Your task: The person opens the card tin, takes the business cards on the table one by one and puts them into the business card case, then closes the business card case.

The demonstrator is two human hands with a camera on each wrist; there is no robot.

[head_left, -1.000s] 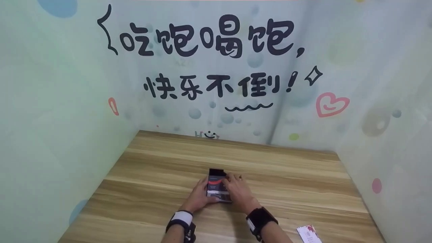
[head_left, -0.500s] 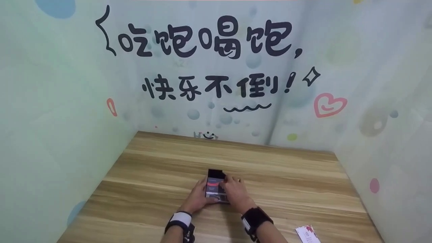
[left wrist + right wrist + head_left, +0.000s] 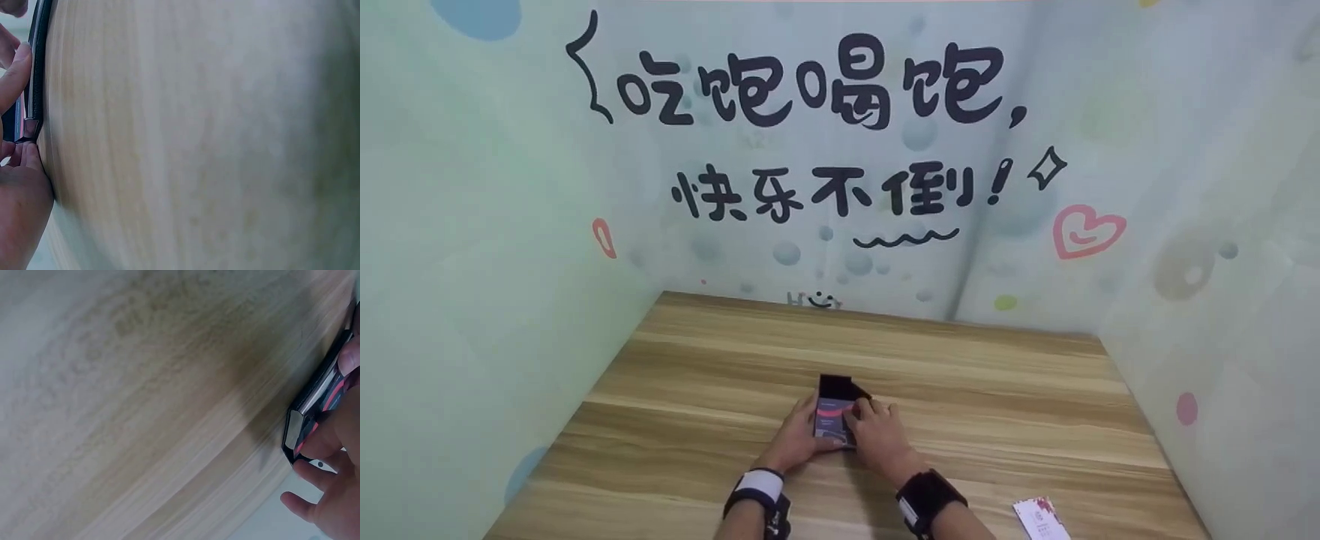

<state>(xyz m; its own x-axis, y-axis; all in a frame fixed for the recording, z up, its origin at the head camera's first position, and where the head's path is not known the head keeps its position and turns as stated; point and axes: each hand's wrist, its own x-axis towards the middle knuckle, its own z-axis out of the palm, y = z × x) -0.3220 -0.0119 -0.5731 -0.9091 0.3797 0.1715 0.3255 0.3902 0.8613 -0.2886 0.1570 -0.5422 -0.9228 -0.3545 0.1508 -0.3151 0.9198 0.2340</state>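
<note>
Both hands are at a small black case [image 3: 828,406] with a dark, red-striped face, low in the middle of the head view. A black flap [image 3: 835,387] stands out past its far end. My left hand [image 3: 796,441] grips the case along its left side, thumb across the near end. With bent fingers my right hand [image 3: 883,441] pinches at the right edge, covering part of the striped face. Another black corner shows just beyond those fingertips. In the left wrist view the case's black edge [image 3: 37,79] appears; the right wrist view shows a pale end [image 3: 293,430] of it.
A white card [image 3: 1041,519] with red print lies on the wooden table [image 3: 697,360] at the near right. Printed wall sheets [image 3: 510,300] close off the back and both sides. Dark straps [image 3: 936,496] circle both wrists.
My right hand has shifted slightly toward me, uncovering a black corner at the case's upper right. The pale strip across the case's lower face shows less. The left hand keeps its grip.
</note>
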